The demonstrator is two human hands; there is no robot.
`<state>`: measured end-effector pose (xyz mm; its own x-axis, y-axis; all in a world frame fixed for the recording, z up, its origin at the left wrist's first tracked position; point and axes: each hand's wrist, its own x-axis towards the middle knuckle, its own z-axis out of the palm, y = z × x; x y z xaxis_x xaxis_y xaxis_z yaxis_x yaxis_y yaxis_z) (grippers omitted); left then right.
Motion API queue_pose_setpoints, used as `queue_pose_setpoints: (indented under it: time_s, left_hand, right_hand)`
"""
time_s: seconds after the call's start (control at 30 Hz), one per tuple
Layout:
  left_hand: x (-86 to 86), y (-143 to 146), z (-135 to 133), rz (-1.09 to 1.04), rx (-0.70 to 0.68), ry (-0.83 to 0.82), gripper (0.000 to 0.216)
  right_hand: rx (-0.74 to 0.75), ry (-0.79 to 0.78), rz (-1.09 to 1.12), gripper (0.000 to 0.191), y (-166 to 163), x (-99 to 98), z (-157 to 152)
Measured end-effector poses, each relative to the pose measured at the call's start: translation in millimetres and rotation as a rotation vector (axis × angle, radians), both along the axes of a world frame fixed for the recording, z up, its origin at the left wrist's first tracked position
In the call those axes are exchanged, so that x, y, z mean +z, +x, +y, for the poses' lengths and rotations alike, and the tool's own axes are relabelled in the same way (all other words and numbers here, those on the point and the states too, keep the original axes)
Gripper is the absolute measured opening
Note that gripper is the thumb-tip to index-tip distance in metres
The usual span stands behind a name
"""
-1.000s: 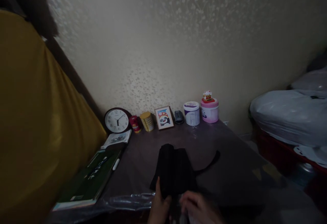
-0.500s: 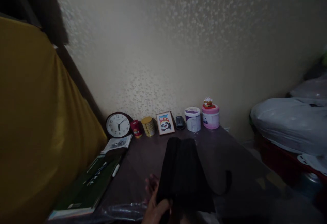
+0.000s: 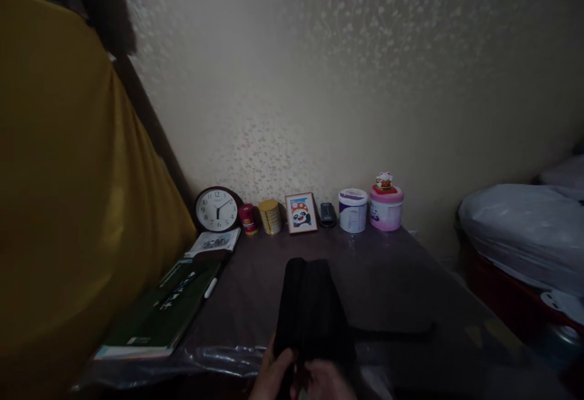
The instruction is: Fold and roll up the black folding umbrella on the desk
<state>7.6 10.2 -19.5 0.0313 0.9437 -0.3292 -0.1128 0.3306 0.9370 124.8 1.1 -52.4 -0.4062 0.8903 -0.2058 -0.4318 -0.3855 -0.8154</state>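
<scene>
Where both hands meet, left hand (image 3: pixel 274 375) and right hand (image 3: pixel 326 382) clamp the near end of a black folded umbrella (image 3: pixel 310 308); matte, ribbed, extending forward from the fingers over the table (image 3: pixel 392 278).

Wall clock (image 3: pixel 217 209), panda picture (image 3: pixel 300 212), perhaps tins (image 3: pixel 270 216).

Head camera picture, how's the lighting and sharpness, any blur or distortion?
Head view: dim overall, the wall brightest. The black folded item is near featureless, merging with the dark table. The left hand and right hand at the bottom edge look soft. Wide-angle bending slants the yellow curtain; glare glints off the plastic sheet.
</scene>
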Motion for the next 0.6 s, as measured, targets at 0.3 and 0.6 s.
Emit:
queue_pose_setpoints:
  time_s: [0.3, 0.6]
  left_hand:
    - [-22.2, 6, -1, 0.032, 0.014, -0.001, 0.077]
    - [-17.1, 14, -7, 0.158, -0.057, -0.025, 0.083]
  right_hand:
    - [-0.108, -0.063, -0.288, 0.031, 53, 9.5, -2]
    - [-0.519, 0.299, -0.894, 0.041, 94, 33.6, 51]
